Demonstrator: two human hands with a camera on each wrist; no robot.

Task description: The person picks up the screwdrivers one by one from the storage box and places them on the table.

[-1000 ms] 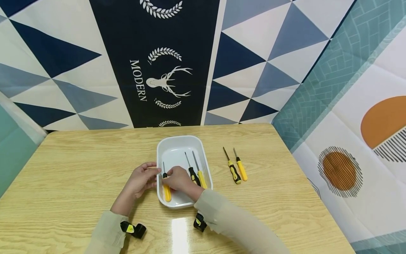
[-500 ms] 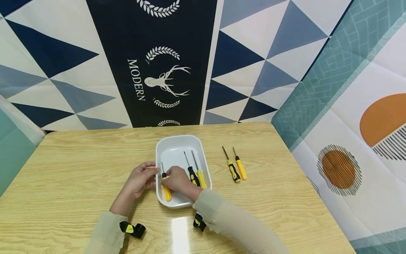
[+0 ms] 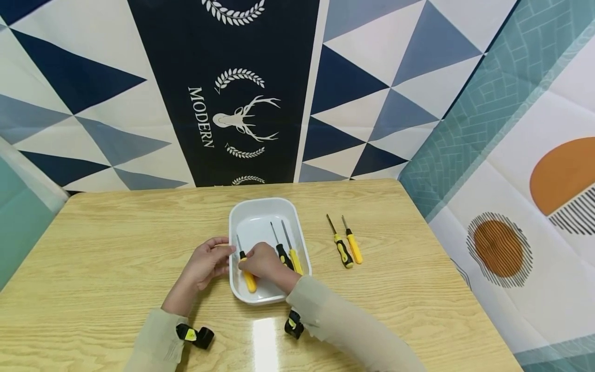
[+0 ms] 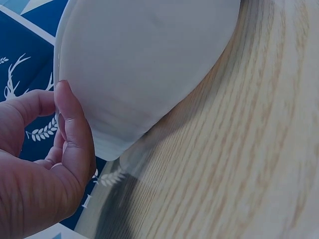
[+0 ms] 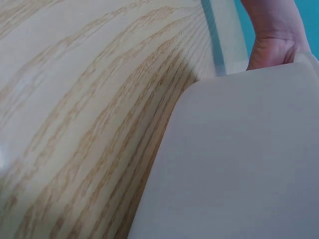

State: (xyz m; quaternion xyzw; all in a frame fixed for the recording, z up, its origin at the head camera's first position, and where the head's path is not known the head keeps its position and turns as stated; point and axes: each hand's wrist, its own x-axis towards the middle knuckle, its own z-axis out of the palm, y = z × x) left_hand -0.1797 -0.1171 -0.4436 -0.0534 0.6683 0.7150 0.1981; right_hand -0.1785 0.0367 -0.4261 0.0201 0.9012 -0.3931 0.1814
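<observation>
Lying on the pale wood-grain desk [image 3: 116, 248] is a white rectangular plastic tray with rounded corners [image 3: 265, 207], and to its right, well apart from it, two screwdrivers rest side by side with their tips pointing away from the person: a black-and-yellow-handled screwdriver [image 3: 341, 249] and, just beside it, an all-yellow-handled screwdriver [image 3: 353, 244]. Inside the tray, along its right wall, lie another black-handled screwdriver [image 3: 281, 250] and a slim yellow-handled screwdriver [image 3: 293, 256], close together and roughly parallel; the back of the right hand covers the near ends of their handles. Behind the desk hangs a patterned cloth backdrop of navy, grey and white triangles [image 3: 372, 77] with a dark panel bearing a deer emblem. The left hand [image 3: 205, 261] sits at the tray's left rim, its fingers [image 4: 75, 134] curled against the outside wall with the thumb towards the rim, gripping the edge; the left wrist view shows the fingertips pressed to the white plastic. The right hand [image 3: 262, 261] reaches into the tray from the near side, its fingers bent down and pinching the upper handle of a short yellow-handled screwdriver with a black collar [image 3: 247, 272], which lies in the left part of the tray, tip pointing away and the butt of its handle angled towards the near wall. The right wrist view shows only the tray's outer wall and desk.
</observation>
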